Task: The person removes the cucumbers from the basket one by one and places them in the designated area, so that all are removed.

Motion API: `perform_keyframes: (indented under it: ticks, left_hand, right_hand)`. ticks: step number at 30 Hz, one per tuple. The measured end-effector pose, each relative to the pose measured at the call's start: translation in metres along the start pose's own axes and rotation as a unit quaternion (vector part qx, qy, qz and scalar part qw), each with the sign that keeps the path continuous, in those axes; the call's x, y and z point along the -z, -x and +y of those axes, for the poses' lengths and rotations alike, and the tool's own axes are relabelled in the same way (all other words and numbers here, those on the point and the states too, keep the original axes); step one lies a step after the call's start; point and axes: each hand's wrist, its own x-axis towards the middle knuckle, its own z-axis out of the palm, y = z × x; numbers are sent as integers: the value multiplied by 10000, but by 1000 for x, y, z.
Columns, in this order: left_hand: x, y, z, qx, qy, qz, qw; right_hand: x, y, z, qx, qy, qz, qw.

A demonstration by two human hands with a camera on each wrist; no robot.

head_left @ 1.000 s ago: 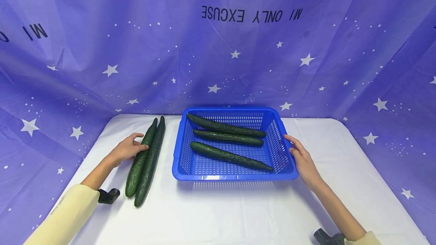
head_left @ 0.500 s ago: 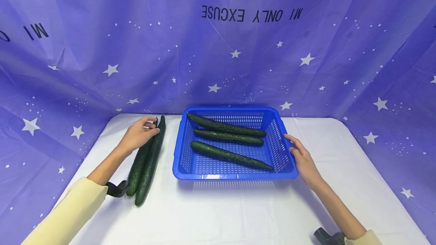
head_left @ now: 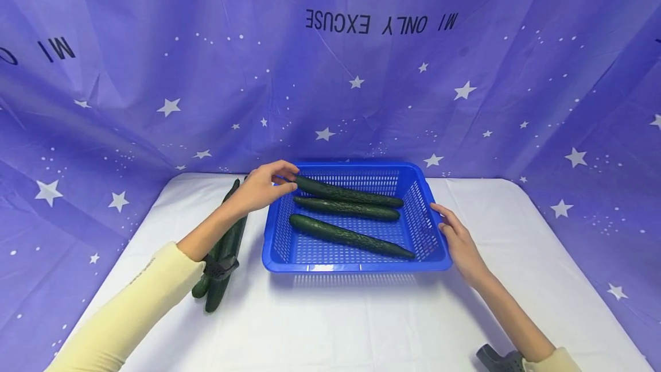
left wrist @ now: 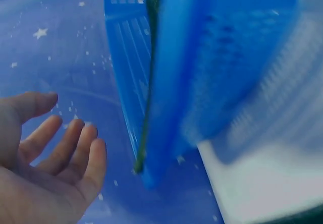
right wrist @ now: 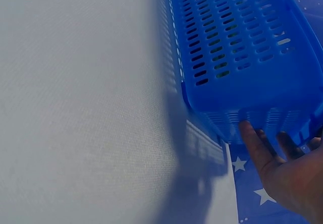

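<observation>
My left hand (head_left: 265, 185) hovers over the back left corner of the blue plastic basket (head_left: 356, 268), fingers loosely bent and holding nothing. In the left wrist view this hand (left wrist: 55, 158) is apart from the basket. Three long dark green cucumbers lie inside: a back one (head_left: 351, 194), a middle one (head_left: 346, 208) and a front one (head_left: 351, 238). With fairly straight fingertips and thumb, my right hand (head_left: 462, 245) touches the basket's right rim. In the right wrist view its fingers meet the slotted end wall (right wrist: 227, 118). Partly behind my left forearm, two more cucumbers (head_left: 219, 291) lie side by side.
A white cloth (head_left: 330, 326) covers the table. Behind and beside it hangs a purple curtain (head_left: 258, 73) with stars and lettering. Each wrist carries a black camera mount, one on the left (head_left: 221, 267) and one on the right (head_left: 498, 359).
My left hand has left the two cucumbers at the left and moved right and up to the basket's back left corner. My right hand and the basket have stayed in place.
</observation>
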Motion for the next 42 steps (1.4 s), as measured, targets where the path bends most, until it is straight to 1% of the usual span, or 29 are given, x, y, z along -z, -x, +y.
perform_keyframes:
  ticks: [2, 5, 7, 9, 11, 15, 19, 23, 25, 30, 32, 36, 38, 42]
  left_hand:
    - [-8, -9, 5, -175, 100, -233, 9995]
    - [-19, -22, 9, -384, 335, -711, 9962]
    - [-27, -30, 11, -541, 466, -1083, 9915]
    - [-35, -38, 13, -616, 632, -1436, 9857]
    - [-42, -44, 14, -679, 738, -1702, 9803]
    - [-54, -55, 18, -748, 904, -2087, 9709]
    - [-67, -64, 21, -820, 800, -2370, 9647]
    - [-81, -69, 19, -715, 668, -2614, 9603]
    - [-87, -70, 17, -598, 661, -2763, 9569]
    - [-102, -72, 7, -364, 712, -3173, 9449]
    - [-107, -73, 2, -247, 642, -3355, 9395]
    - [-114, -73, -6, -15, 230, -3686, 9293]
    - [-116, -74, -10, 42, 51, -3806, 9247]
    - [-119, -77, -14, 65, -348, -3950, 9180]
  right_hand:
    - [0, 0, 0, -15, 20, -4, 10000]
    - [-1, 0, 1, -21, 74, -16, 10000]
    - [-1, 0, 1, -31, 74, -23, 10000]
    - [-2, 0, 1, -28, 64, -25, 10000]
    - [-2, 0, 1, -8, 51, -23, 10000]
    - [-2, -2, 1, 44, 90, -29, 9999]
    - [-1, -2, 2, 89, 40, -47, 9999]
    - [-1, -2, 3, 103, -3, -45, 9999]
    - [-1, -2, 3, 101, 1, -30, 9999]
    - [-2, -2, 3, 110, -22, -10, 9999]
    - [-2, -2, 3, 109, -41, -5, 9999]
    - [-2, -3, 4, 96, -71, -13, 9999]
    - [-2, -2, 4, 74, -82, 0, 9999]
    - [-1, -2, 4, 33, -90, 33, 9999]
